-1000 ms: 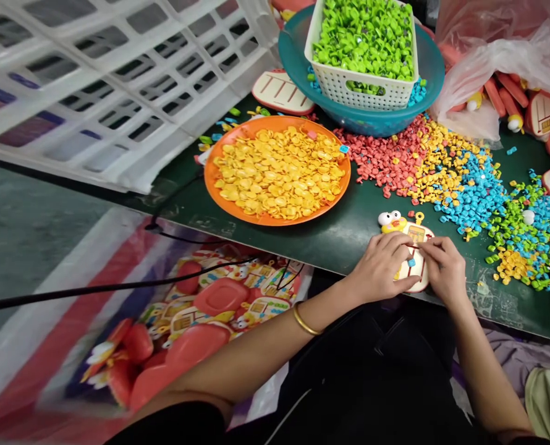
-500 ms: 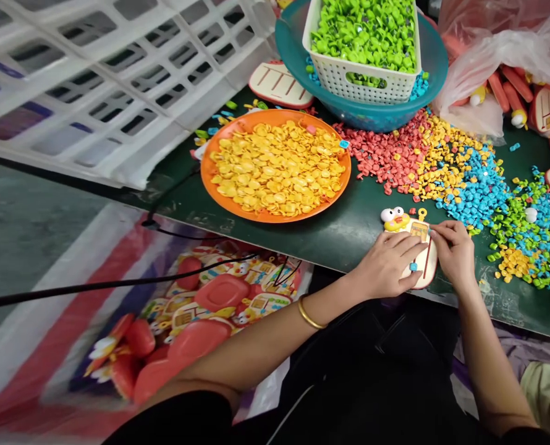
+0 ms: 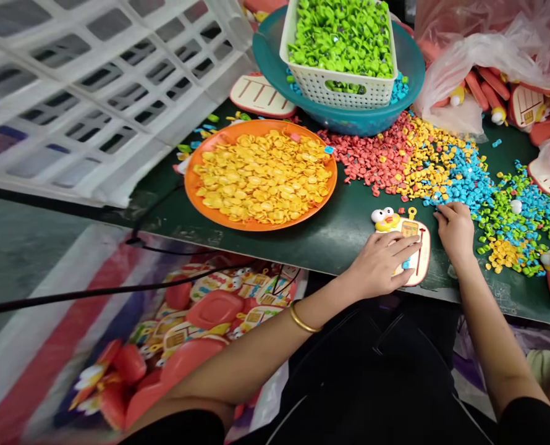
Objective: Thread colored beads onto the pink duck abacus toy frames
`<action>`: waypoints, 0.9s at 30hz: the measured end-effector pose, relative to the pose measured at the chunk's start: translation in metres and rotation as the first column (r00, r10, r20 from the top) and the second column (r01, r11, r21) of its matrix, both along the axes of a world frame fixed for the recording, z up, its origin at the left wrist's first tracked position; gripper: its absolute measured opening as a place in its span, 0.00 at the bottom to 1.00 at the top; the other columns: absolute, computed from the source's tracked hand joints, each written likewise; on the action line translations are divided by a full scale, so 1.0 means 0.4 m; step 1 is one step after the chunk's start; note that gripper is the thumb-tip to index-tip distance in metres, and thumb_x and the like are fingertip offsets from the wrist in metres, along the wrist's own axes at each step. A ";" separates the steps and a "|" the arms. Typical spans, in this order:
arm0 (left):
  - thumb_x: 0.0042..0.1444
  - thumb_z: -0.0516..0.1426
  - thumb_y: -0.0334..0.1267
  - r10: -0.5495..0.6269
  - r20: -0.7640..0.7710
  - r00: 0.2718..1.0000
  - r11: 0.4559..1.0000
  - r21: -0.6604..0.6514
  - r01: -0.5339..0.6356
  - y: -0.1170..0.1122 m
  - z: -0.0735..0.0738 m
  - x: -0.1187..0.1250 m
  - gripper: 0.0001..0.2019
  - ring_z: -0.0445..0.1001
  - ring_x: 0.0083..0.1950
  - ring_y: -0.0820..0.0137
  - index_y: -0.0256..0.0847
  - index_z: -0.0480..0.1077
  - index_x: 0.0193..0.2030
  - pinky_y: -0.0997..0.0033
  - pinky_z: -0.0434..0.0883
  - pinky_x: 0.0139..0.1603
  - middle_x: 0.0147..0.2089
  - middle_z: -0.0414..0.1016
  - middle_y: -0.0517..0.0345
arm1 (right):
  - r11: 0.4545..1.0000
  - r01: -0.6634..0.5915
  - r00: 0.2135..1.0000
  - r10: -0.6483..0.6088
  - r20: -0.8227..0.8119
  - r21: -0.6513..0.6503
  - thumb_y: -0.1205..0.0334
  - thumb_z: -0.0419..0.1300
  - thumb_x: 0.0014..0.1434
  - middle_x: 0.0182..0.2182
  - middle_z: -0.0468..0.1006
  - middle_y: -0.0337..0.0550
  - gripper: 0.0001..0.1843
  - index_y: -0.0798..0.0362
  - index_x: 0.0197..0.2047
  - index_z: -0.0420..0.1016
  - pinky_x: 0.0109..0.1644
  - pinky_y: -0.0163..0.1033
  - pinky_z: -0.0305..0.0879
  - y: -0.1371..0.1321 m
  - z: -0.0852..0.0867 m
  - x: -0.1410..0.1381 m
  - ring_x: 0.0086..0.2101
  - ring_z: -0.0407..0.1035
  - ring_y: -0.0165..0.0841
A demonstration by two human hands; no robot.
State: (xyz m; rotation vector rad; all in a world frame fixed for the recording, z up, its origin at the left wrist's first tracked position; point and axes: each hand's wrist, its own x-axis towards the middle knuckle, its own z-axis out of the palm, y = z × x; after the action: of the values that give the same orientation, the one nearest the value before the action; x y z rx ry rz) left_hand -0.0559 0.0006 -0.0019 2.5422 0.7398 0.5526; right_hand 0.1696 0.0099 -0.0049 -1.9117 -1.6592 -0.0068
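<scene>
A cream toy board (image 3: 422,262) with a red rim lies near the table's front edge. It carries a yellow duck-like head with bulging white eyes, a yellow loop and slots. My left hand (image 3: 380,262) is over the board and holds it, fingers across the face and thumb low. A blue bead (image 3: 405,264) shows on the board between that thumb and the fingers. To the right, apart from the board, my right hand (image 3: 456,235) has its fingertips drawn together by the blue beads (image 3: 472,182). Whatever they pinch is too small to make out.
Left of my hands stands an orange plate (image 3: 191,191) of yellow pieces. Behind it, a teal basin (image 3: 268,49) bears a white basket (image 3: 303,74) of green pieces. Red beads (image 3: 372,161) and yellow beads (image 3: 426,154) lie in heaps. A white crate (image 3: 112,185) leans at left.
My right hand has left the board's right edge and moved to the edge of the blue beads. My left hand stays on the board. The whole view has shifted slightly.
</scene>
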 end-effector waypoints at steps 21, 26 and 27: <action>0.60 0.57 0.52 0.055 0.103 0.993 0.998 -0.024 -0.053 0.008 -0.026 -0.003 0.19 0.70 0.57 0.55 0.39 0.71 0.48 0.52 0.65 0.59 0.52 0.75 0.46 | 0.944 -0.325 0.920 0.329 -0.214 0.057 0.67 0.52 0.67 0.40 0.80 0.45 0.16 0.46 0.44 0.82 0.46 0.42 0.73 -0.160 -0.008 -0.103 0.42 0.74 0.35; 0.59 0.58 0.50 0.053 0.104 0.993 0.998 -0.023 -0.051 0.010 -0.026 -0.005 0.21 0.68 0.59 0.55 0.39 0.69 0.54 0.53 0.64 0.60 0.57 0.72 0.45 | 0.996 0.002 0.998 0.004 -0.070 0.089 0.61 0.55 0.66 0.38 0.80 0.49 0.13 0.49 0.42 0.83 0.48 0.50 0.69 -0.102 0.006 -0.005 0.42 0.69 0.41; 0.60 0.58 0.50 0.047 0.099 0.994 0.999 -0.020 -0.046 0.010 -0.023 -0.005 0.23 0.67 0.61 0.55 0.40 0.68 0.57 0.53 0.63 0.62 0.60 0.71 0.45 | 0.998 0.001 1.000 0.001 -0.029 0.056 0.61 0.55 0.66 0.37 0.80 0.49 0.13 0.49 0.41 0.83 0.48 0.51 0.68 -0.092 0.010 0.015 0.41 0.68 0.42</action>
State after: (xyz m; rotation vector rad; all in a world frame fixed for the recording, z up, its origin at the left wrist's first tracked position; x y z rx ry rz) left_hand -0.0579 0.0046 -0.0112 2.4669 0.7661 0.6799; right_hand 0.1757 -0.0268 -0.0009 -1.8619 -1.6236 -0.0249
